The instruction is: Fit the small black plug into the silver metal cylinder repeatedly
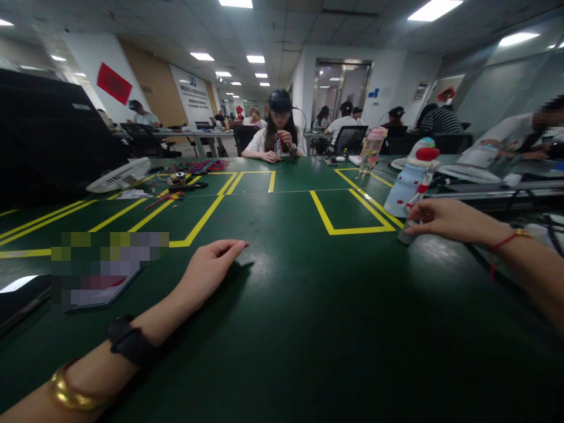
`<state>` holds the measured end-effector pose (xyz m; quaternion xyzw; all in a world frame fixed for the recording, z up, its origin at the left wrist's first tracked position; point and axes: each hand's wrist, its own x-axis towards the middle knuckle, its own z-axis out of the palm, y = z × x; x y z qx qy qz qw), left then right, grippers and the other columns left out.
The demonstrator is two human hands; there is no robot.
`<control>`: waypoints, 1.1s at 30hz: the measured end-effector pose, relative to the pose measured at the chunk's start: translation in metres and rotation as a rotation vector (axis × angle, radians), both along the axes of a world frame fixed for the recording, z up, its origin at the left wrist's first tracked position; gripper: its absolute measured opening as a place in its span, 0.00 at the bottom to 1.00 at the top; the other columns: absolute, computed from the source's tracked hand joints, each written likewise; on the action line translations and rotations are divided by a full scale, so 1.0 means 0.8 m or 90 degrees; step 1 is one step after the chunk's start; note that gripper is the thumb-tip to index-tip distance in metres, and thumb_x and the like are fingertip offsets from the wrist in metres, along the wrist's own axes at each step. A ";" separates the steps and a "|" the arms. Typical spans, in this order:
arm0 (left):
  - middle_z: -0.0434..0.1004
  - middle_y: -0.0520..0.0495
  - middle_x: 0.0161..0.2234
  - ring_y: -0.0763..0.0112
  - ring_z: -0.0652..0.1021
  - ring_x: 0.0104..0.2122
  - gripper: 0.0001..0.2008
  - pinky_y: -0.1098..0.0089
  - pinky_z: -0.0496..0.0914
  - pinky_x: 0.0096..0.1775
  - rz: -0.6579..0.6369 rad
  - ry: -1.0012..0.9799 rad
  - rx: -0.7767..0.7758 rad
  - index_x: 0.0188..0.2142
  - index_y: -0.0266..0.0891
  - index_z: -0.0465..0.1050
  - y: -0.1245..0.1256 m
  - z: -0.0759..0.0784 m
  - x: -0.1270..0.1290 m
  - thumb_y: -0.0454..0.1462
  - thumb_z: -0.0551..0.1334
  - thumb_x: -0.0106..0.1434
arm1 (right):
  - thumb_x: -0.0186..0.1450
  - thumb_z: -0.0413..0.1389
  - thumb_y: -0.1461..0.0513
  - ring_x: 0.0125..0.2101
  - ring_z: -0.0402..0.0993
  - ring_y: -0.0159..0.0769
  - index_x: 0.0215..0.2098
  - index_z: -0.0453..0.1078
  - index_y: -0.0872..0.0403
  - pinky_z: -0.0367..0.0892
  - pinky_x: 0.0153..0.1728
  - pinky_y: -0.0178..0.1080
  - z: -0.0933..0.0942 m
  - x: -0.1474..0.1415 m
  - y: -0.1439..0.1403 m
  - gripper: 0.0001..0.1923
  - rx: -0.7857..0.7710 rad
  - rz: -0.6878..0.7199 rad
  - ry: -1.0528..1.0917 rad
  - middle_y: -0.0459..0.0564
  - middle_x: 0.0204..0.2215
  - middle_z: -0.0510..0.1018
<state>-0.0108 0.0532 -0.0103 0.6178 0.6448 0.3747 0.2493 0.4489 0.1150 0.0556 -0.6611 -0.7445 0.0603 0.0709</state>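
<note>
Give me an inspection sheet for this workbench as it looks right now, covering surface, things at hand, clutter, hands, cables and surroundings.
Surface: dark green table marked with yellow tape boxes.
Things at hand: light blue snowman-shaped bottle with a red cap, upright; a small grey object under the fingers, too hidden to name.
Clutter: white desk fan, small parts and wires, clear pink-lidded bottle, dark tablet-like device at the left edge.
Hands: left hand flat on the table, empty; right hand reaching by the snowman bottle's base, fingers curled.
Cables: dark cables at the far right.
Surroundings: person seated opposite, others at desks behind, ceiling lights on.
</note>
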 end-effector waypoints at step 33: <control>0.70 0.51 0.34 0.69 0.72 0.36 0.08 0.68 0.65 0.38 -0.278 0.063 0.058 0.34 0.46 0.77 -0.056 0.027 0.073 0.43 0.60 0.60 | 0.53 0.58 0.63 0.34 0.68 0.26 0.43 0.64 0.52 0.64 0.35 0.31 -0.086 -0.235 -0.125 0.19 0.036 0.351 0.447 0.43 0.36 0.72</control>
